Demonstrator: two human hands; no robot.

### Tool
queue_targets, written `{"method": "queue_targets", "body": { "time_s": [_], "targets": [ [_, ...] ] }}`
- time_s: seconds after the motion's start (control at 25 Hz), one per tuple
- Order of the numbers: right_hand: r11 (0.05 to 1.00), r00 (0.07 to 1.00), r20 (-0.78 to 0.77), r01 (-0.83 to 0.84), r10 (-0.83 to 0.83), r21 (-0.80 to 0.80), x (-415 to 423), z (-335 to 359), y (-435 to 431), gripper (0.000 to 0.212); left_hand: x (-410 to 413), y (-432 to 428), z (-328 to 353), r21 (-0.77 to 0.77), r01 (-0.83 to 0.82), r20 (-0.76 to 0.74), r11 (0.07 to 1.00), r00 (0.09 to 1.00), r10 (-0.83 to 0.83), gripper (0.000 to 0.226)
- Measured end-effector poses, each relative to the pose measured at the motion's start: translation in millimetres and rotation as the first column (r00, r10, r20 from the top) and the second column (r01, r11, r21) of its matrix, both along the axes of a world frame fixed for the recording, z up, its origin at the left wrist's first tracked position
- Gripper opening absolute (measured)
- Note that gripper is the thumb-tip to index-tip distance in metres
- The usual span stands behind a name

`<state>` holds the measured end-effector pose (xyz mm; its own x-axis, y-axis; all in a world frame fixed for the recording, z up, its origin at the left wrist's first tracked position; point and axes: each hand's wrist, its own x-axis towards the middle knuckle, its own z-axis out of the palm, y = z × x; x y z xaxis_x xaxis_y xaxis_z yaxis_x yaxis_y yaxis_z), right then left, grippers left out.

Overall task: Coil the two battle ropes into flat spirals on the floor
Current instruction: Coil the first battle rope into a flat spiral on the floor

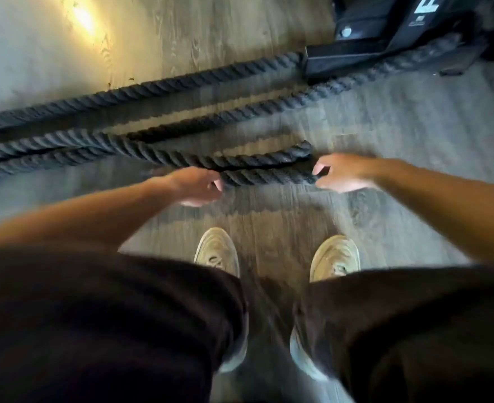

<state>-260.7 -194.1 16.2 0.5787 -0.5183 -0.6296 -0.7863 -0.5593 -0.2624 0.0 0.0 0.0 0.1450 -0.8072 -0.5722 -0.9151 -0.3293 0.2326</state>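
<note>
Thick black twisted battle ropes lie across the wood floor. One rope (141,91) runs from the left edge up to the black machine base. A second rope (269,107) runs beside it toward the upper right. In front of my feet, a rope section (181,157) doubles back in a tight hairpin bend (305,151). My left hand (196,186) is closed around the near strand (266,177) of that fold. At the same strand's right end, just below the bend, my right hand (341,173) pinches it between thumb and fingers. The image is motion-blurred.
A black machine base (385,33) with a bolt stands at the top right, with the ropes passing around it. My two pale shoes (218,251) stand just behind the fold. Bright glare (84,17) falls on the floor at the upper left.
</note>
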Motion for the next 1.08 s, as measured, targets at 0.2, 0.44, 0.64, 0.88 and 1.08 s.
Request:
{"method": "queue_targets", "body": {
  "time_s": [0.2, 0.44, 0.64, 0.88, 1.08],
  "targets": [
    [0.993, 0.998, 0.058, 0.010, -0.003, -0.122, 32, -101, -11, 0.052, 5, -21, -84, -0.118, -0.024, 0.050, 0.993, 0.998, 0.030, 0.045],
    [0.977, 0.987, 0.119, -0.085, 0.110, -0.198, 35, -142, 2, 0.077, 17, -40, -123, -0.412, -0.243, -0.014, 0.878, 0.965, 0.260, 0.033],
    [0.925, 0.915, 0.362, -0.028, 0.176, -0.379, -7, -157, 50, 0.058, 37, -55, -127, -0.346, -0.143, 0.020, 0.927, 0.987, 0.159, 0.067],
    [0.942, 0.897, 0.441, 0.126, 0.026, -0.313, -30, -151, 65, 0.053, 41, -106, -111, -0.168, -0.426, -0.275, 0.889, 0.886, 0.372, 0.059],
    [0.363, 0.433, 0.295, 0.894, -0.852, -0.263, -40, -153, 34, 0.101, -53, -46, -140, -0.329, -0.076, -0.186, 0.941, 0.982, 0.014, 0.028]
  ]
}}
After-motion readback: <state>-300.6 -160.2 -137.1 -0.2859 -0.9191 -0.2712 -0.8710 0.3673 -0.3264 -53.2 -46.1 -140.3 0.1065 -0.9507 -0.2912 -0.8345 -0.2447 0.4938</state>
